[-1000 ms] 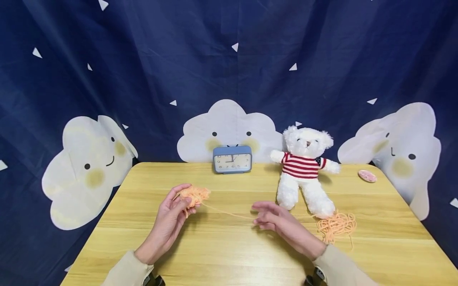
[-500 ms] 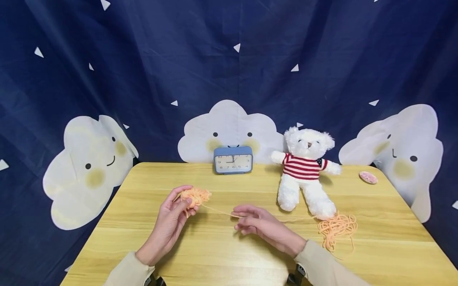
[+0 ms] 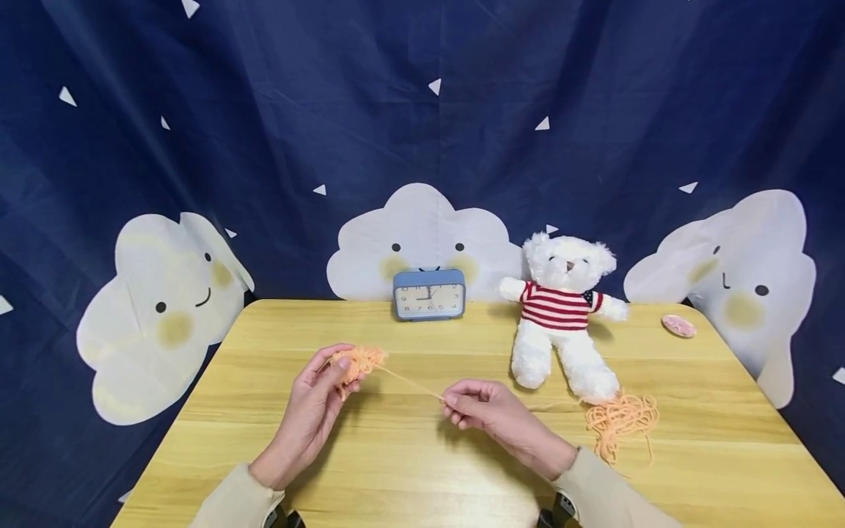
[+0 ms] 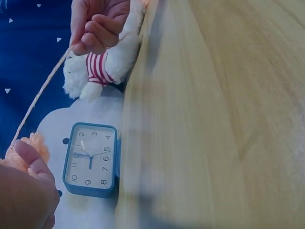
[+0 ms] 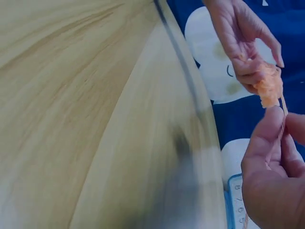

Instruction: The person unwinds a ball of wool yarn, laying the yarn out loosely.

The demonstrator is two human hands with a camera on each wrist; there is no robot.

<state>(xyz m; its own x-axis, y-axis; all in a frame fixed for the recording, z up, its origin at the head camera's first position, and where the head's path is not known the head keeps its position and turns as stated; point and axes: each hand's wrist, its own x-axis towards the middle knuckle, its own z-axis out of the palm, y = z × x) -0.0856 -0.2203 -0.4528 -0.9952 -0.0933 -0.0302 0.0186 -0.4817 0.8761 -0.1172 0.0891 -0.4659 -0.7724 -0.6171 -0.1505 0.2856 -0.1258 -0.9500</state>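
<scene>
My left hand grips a small wound bundle of peach yarn, its thumb pressed over the near side. From the bundle a taut yarn strand runs to my right hand, which pinches it between thumb and fingertips. In the right wrist view the strand passes across the curled fingers of the right hand. A loose heap of the same yarn lies on the table at the right, beside the foot of a white teddy bear.
On the wooden table a blue alarm clock stands at the back edge. The bear in a striped sweater sits right of it. A small pink oval object lies near the back right corner. Behind hangs a dark blue curtain.
My right hand has moved left toward the bundle, then slightly back right, and its fingers have closed to pinch the strand. The left hand stays nearly in place with the yarn bundle.
</scene>
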